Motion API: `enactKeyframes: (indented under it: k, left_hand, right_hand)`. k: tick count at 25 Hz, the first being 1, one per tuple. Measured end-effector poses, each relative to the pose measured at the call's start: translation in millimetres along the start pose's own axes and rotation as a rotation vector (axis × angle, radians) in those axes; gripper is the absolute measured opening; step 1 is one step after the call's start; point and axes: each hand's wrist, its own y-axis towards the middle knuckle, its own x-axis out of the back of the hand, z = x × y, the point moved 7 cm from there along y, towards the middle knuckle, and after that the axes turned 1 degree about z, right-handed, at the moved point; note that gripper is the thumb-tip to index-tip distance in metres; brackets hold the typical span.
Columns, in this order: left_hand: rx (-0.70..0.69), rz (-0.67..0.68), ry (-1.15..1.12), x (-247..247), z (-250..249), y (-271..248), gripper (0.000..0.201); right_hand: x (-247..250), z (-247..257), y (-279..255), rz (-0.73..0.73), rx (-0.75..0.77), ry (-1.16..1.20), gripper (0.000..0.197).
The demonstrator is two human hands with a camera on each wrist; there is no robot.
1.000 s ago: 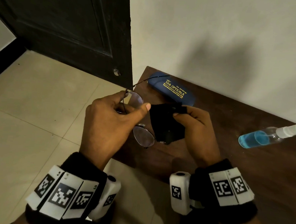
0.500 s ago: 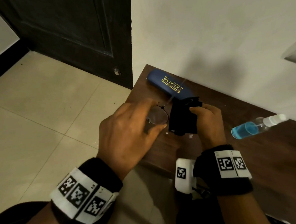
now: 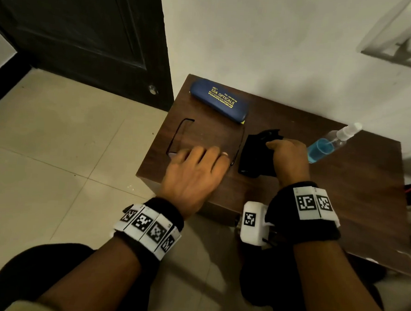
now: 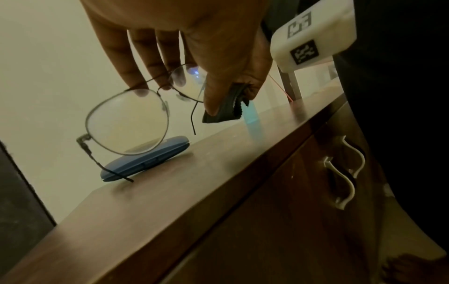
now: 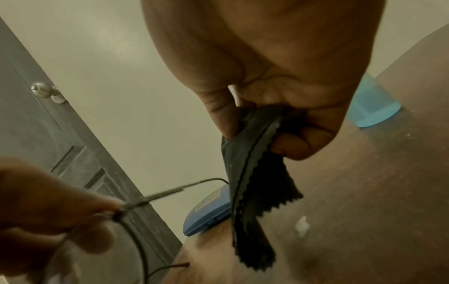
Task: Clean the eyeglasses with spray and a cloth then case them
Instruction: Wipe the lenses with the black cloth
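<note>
The thin-rimmed eyeglasses point(image 3: 176, 136) are low over the dark wooden table point(image 3: 341, 199), temples open and pointing at the blue case point(image 3: 218, 103). My left hand point(image 3: 199, 156) covers the lenses and pinches the frame near a hinge. In the left wrist view the near lens point(image 4: 127, 123) stands upright and a temple tip meets the tabletop. My right hand point(image 3: 286, 153) pinches the black cloth point(image 3: 252, 155), which hangs onto the table just right of the glasses. In the right wrist view the cloth point(image 5: 252, 192) dangles from thumb and finger. The case is shut.
A clear spray bottle point(image 3: 325, 146) of blue liquid lies on its side behind my right hand, nozzle toward the wall. The table stands against a white wall. A dark door point(image 3: 75, 27) and tiled floor are to the left. A drawer handle point(image 4: 345, 173) shows on the table's front.
Both hands have come down from in front of me to the tabletop. The glasses have dropped to table level with their temples toward the case, and the cloth now hangs beside them.
</note>
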Motion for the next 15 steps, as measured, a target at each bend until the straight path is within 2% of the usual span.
enactKeyframes:
  k: [3,7,15]
  left_hand:
    - [-0.021,0.037,0.022,-17,-11,0,0.037]
    - [-0.03,0.121,0.037,-37,-15,-3,0.047]
    - [0.023,0.272,0.052,-51,-11,0,0.035]
  right_hand:
    - [-4,-3,-5,0.012,-0.007,-0.036,0.027]
    - [-5,-8,-9,0.007,-0.013,-0.054,0.027]
    - [-3,-19,-6,0.027,-0.029,-0.057,0.022]
